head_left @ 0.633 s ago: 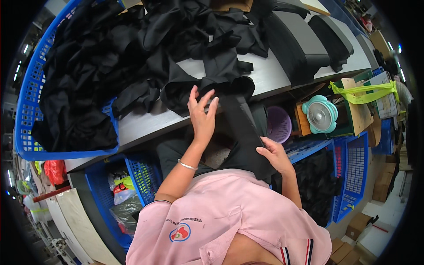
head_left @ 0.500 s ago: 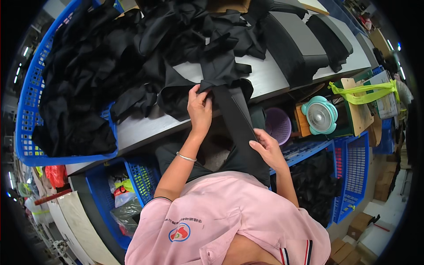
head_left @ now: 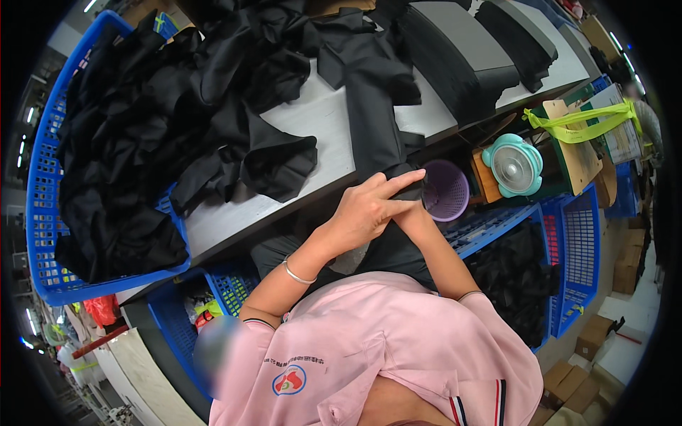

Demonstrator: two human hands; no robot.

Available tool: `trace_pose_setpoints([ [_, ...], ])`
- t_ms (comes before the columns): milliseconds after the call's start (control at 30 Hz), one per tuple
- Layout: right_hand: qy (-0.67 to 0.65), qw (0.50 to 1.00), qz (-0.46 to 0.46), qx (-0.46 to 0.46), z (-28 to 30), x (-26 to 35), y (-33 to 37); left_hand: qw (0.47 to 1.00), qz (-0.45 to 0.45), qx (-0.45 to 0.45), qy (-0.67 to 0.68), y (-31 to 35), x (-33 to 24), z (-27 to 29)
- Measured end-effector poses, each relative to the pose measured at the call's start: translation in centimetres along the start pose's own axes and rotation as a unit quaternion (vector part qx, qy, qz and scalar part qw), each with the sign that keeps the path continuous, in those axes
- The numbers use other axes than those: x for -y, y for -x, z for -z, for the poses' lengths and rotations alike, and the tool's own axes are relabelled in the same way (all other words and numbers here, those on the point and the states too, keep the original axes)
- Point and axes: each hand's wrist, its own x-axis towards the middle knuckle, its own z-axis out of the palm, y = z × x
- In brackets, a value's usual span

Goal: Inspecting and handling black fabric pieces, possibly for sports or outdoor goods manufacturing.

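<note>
My left hand (head_left: 369,211) is in front of the bench edge, its fingers stretched out to the right and parted. Black fabric shows between them. Just beneath and to the right, my right hand (head_left: 412,216) is mostly covered by the left one, and its fingers are hidden. Both hands are at the lower end of a black fabric strip (head_left: 373,131) that hangs over the bench edge. How the right hand grips the cloth cannot be made out. A loose black fabric piece (head_left: 280,167) lies to the left of the strip.
A blue basket (head_left: 106,284) heaped with black fabric stands at left on the grey bench (head_left: 327,135). Grey-topped fabric stacks (head_left: 462,35) lie at far right. Below are a purple basket (head_left: 447,195), a teal fan (head_left: 513,170) and a blue crate (head_left: 579,248).
My left hand has moved right and down and my right hand slightly left, so they now overlap. The strip's upper part now lies along the bench, and the view has shifted slightly.
</note>
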Motion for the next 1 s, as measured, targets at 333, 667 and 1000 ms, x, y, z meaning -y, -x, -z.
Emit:
trace_pose_setpoints([
  [333,-0.432,0.826,-0.336,-0.138,0.7,0.9,0.2,0.967,0.073,-0.243,0.008,5.8,-1.0,-0.7],
  [667,-0.580,0.723,-0.337,-0.165,1.7,3.6,-0.4,0.918,0.162,-0.363,-0.015,3.9,-1.9,-2.2],
  [1000,-0.583,0.716,-0.334,-0.189,0.8,4.1,0.5,0.909,0.116,-0.395,0.065,3.7,-2.8,-2.1],
])
